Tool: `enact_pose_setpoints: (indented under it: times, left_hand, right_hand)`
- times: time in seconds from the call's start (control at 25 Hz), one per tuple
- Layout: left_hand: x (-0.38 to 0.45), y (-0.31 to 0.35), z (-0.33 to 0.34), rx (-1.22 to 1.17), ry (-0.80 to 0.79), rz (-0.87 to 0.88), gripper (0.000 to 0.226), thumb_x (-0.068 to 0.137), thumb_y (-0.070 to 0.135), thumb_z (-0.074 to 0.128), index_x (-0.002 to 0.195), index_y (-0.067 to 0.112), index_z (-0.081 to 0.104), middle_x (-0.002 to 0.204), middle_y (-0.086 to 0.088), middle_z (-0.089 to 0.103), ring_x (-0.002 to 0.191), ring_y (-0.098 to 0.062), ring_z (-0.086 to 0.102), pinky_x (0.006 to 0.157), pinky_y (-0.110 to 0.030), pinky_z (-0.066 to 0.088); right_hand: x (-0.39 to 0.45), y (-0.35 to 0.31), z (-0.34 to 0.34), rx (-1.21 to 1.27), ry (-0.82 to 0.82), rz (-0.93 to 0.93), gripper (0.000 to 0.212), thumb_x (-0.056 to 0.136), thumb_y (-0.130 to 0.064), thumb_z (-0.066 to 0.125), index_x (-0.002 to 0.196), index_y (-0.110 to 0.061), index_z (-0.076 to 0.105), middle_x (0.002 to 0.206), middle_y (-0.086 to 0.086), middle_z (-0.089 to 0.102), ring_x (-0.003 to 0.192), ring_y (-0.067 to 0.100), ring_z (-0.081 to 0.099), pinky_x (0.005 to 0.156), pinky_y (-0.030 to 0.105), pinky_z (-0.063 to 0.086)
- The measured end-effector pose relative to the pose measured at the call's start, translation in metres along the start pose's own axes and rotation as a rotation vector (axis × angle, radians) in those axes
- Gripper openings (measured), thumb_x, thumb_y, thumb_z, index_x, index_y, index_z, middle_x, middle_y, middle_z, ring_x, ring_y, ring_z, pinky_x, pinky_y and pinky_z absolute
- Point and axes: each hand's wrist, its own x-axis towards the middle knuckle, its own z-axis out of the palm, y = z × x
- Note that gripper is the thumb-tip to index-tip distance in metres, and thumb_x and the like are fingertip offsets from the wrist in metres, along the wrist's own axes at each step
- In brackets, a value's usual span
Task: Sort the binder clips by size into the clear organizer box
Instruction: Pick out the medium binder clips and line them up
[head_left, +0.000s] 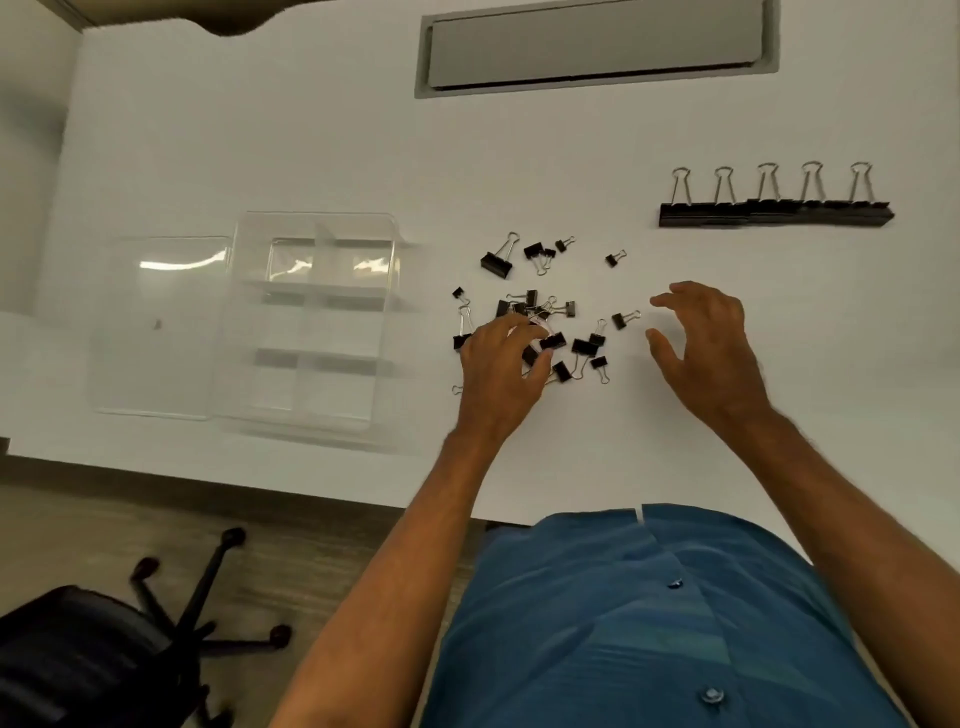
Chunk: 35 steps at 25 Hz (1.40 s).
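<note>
Clips (540, 322) are scattered on the counter (311, 130); one is pinched by left hand (498, 364) fingers, while right hand (711, 348) fingers are spread wide. Organizer box (311, 322) is seen at nine o'clock.

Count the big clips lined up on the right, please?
5 large binder clips stand upright side by side in one row on the white table, far right; none looks hidden.

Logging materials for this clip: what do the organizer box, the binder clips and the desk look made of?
Organizer box: clear, glossy, likely hard plastic; the desk shows through and it catches glare. Binder clips: matte black bodies, probably painted metal, with shiny silvery wire handles. Desk: smooth matte white top, maybe laminate; cannot tell for sure.
</note>
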Motion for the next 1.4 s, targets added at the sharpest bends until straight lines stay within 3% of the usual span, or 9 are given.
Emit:
enact_pose_setpoints:
  times: [0.24,0.68,0.92,1.16,1.4]
  left_hand:
    - [-0.012,-0.046,-0.039,-0.011,-0.01,-0.06,0.025,0.093,0.027,0.061,0.116,0.022,0.065,0.123,0.003,0.058,0.115,-0.015,0.047,0.096,-0.03,0.04]
    - [-0.006,-0.092,-0.046,0.024,-0.127,-0.044,0.047,0.092,0.021,0.066,0.136,0.013,0.053,0.127,-0.011,0.051,0.113,-0.025,0.047,0.09,-0.036,0.049]
    - [0.004,-0.09,-0.039,0.088,-0.099,0.032,0.048,0.088,0.016,0.071,0.133,0.015,0.056,0.128,-0.011,0.049,0.113,-0.026,0.05,0.087,-0.037,0.052]
    - [0.016,-0.088,-0.027,0.12,-0.105,0.078,0.036,0.087,0.01,0.071,0.122,0.014,0.063,0.118,-0.01,0.053,0.104,-0.026,0.051,0.08,-0.04,0.054]
    - [0.021,-0.078,-0.031,0.044,-0.141,0.002,0.029,0.09,0.004,0.066,0.117,0.012,0.064,0.115,-0.012,0.05,0.104,-0.026,0.047,0.085,-0.033,0.048]
  right_hand:
    - [-0.01,-0.061,0.03,0.055,-0.13,-0.081,0.044,0.095,-0.017,0.063,0.137,-0.016,0.052,0.143,0.007,0.048,0.133,0.026,0.038,0.106,0.026,0.033]
    - [0.004,-0.138,0.093,-0.06,-0.252,-0.236,0.054,0.088,-0.003,0.061,0.14,-0.013,0.049,0.14,0.006,0.05,0.125,0.027,0.045,0.1,0.036,0.044]
    - [0.018,-0.138,0.103,-0.297,-0.331,-0.352,0.057,0.078,0.007,0.061,0.133,-0.01,0.055,0.135,0.008,0.054,0.108,0.029,0.052,0.076,0.04,0.053]
    - [0.027,-0.132,0.103,-0.304,-0.32,-0.411,0.051,0.08,0.011,0.059,0.127,-0.009,0.058,0.123,0.009,0.059,0.098,0.027,0.053,0.066,0.034,0.049]
    - [0.032,-0.117,0.098,-0.272,-0.303,-0.484,0.049,0.084,0.009,0.063,0.128,-0.009,0.058,0.125,0.011,0.059,0.107,0.027,0.056,0.078,0.036,0.055]
